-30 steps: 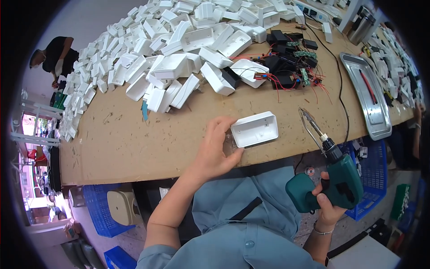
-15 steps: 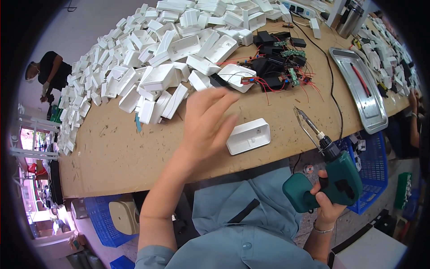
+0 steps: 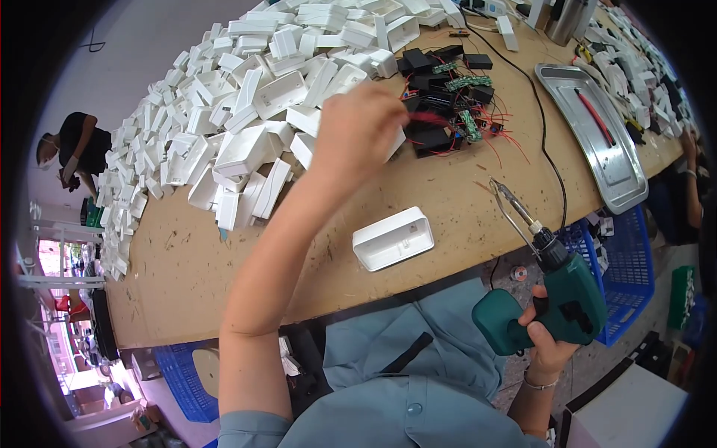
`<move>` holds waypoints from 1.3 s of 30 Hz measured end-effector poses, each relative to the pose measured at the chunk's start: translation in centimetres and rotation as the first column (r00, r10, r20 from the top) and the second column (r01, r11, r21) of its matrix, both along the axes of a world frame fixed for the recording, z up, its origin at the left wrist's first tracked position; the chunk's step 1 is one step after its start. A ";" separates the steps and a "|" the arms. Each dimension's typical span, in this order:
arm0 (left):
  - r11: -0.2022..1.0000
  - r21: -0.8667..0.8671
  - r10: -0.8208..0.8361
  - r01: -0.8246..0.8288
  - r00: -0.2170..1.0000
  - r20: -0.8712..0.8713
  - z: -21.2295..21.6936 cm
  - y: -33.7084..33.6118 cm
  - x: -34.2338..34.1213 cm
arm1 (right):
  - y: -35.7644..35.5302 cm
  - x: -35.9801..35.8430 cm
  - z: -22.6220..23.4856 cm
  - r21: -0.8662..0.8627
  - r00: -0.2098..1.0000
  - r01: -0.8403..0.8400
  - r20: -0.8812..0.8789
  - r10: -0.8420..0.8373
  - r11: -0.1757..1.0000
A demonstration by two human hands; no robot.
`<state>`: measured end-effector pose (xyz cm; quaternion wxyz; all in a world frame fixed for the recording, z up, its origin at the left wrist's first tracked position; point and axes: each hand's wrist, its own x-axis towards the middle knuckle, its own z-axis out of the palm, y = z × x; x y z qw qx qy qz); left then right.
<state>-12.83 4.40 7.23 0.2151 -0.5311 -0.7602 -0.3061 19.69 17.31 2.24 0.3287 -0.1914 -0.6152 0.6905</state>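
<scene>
Right hand (image 3: 551,345): you are wrapping it around the grip of a green soldering gun (image 3: 575,299), right of the lone white case (image 3: 393,240), with the metal tip pointing away from you.
Lone white case: it is lying open side up on the worktop (image 3: 202,280), apart from both hands.
Left hand (image 3: 360,123): you are extending it beyond the case, slightly left, fingers drawn narrow and blurring; whether they are holding anything, I cannot tell.
Black modules (image 3: 433,139), with red wires and green boards: they are sitting beyond the case, somewhat right, near your fingertips.
Metal tray (image 3: 621,178): it is resting well right of the case and bearing a red, slender item (image 3: 595,118).
White housings (image 3: 246,151), many: they are piling up beyond the case, leftward.
Steel flask (image 3: 566,24): it is standing far beyond the case, rightward.
</scene>
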 end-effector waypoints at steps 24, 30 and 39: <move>0.961 0.085 0.210 -0.262 0.898 0.387 -0.4 -15.4 8.2 | -2.2 -3.8 -0.4 -0.234 0.970 -0.234 -0.121 0.211 0.944; 0.989 0.065 0.039 -0.136 0.646 0.762 -1.6 -14.2 11.5 | -3.4 -7.1 -1.4 -0.362 0.918 -0.391 -0.218 0.331 0.846; 0.999 0.034 0.000 -0.029 0.767 0.642 -2.6 -12.8 12.2 | -4.6 -8.8 -1.4 -0.422 0.902 -0.431 -0.203 0.380 0.797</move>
